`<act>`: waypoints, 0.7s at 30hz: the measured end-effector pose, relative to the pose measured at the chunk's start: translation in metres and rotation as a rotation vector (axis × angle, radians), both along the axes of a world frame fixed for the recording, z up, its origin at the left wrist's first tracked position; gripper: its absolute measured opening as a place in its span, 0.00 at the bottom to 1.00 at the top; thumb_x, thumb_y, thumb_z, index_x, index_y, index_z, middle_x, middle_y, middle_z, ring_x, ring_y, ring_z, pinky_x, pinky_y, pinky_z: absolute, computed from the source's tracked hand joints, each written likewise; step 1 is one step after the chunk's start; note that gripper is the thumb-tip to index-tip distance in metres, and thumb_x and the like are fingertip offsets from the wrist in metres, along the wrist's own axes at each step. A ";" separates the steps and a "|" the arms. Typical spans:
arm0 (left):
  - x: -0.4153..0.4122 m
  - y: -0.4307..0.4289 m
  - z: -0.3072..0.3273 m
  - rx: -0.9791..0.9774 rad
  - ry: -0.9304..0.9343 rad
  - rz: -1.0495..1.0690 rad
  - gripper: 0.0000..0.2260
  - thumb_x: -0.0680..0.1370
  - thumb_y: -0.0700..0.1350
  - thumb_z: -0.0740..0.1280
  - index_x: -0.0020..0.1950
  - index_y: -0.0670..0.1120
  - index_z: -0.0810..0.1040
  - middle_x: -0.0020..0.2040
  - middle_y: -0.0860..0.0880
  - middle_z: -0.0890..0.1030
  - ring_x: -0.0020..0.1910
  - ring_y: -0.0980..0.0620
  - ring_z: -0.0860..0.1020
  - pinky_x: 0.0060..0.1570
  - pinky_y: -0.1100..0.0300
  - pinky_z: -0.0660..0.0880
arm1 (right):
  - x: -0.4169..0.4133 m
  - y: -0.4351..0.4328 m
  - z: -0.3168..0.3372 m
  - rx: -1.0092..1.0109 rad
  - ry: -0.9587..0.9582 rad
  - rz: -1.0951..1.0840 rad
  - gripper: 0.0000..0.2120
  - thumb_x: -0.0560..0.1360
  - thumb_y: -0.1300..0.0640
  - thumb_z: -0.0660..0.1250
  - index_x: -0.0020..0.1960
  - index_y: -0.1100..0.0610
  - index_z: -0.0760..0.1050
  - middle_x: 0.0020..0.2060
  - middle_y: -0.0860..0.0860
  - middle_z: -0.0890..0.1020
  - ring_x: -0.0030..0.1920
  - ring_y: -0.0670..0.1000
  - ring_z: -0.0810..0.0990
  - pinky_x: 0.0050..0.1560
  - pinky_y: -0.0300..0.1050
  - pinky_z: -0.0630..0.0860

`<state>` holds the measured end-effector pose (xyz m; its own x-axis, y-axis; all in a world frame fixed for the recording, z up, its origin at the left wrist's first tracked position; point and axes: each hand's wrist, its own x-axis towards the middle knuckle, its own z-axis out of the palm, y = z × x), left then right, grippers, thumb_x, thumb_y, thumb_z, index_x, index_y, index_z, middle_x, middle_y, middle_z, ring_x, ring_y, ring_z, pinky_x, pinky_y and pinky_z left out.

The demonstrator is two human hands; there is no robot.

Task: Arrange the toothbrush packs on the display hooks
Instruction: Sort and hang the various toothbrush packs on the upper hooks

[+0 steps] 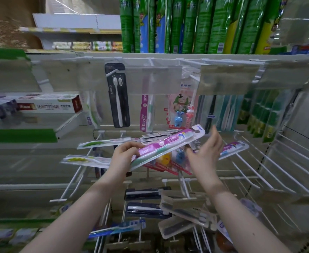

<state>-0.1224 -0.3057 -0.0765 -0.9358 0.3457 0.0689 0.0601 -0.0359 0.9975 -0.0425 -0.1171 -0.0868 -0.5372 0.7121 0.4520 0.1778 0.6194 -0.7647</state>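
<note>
My left hand (pixel 123 157) grips the lower end of a pink and purple toothbrush pack (pixel 170 145), which slants up to the right. My right hand (pixel 207 150) hovers beside the pack's upper part with fingers spread and relaxed, holding nothing. Behind, on the upper hooks, hang a black two-brush pack (pixel 117 95), a pink Doctor pack (pixel 146 110) and a children's pack with bunny figures (pixel 182 106). Loose packs lie across the white wire hooks (pixel 250 161) below, among them green-handled ones (pixel 102 142) and a purple one (pixel 232 147).
Green tall packets (pixel 186 24) stand on the top shelf. Toothpaste boxes (pixel 47 106) lie on the left shelf. Teal and green brush packs (pixel 255 110) hang at right. Dark packs (pixel 146 193) and clear cases (pixel 184 212) sit on lower hooks.
</note>
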 end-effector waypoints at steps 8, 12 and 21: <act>-0.011 -0.014 -0.009 -0.009 0.092 0.040 0.06 0.75 0.40 0.69 0.38 0.43 0.81 0.40 0.42 0.82 0.43 0.46 0.80 0.44 0.54 0.75 | -0.026 0.007 -0.016 -0.037 -0.616 -0.021 0.40 0.66 0.31 0.64 0.67 0.57 0.67 0.63 0.59 0.72 0.64 0.60 0.69 0.64 0.54 0.68; -0.014 -0.017 -0.008 -0.019 0.107 0.034 0.08 0.74 0.45 0.71 0.40 0.40 0.82 0.41 0.40 0.82 0.40 0.47 0.79 0.41 0.58 0.74 | -0.028 0.002 -0.016 -0.058 -0.612 0.017 0.38 0.62 0.28 0.62 0.62 0.53 0.68 0.55 0.55 0.77 0.57 0.58 0.74 0.57 0.54 0.74; -0.006 -0.016 -0.004 -0.038 0.090 0.050 0.08 0.74 0.46 0.70 0.43 0.41 0.82 0.38 0.46 0.82 0.36 0.53 0.79 0.31 0.64 0.74 | -0.023 0.001 -0.019 -0.127 -0.432 0.080 0.17 0.70 0.39 0.65 0.44 0.52 0.75 0.39 0.52 0.80 0.43 0.54 0.79 0.43 0.49 0.79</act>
<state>-0.1285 -0.3214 -0.0803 -0.9426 0.3025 0.1416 0.1507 0.0067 0.9886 -0.0658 -0.1162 -0.1059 -0.7128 0.6961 0.0861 0.4526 0.5502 -0.7017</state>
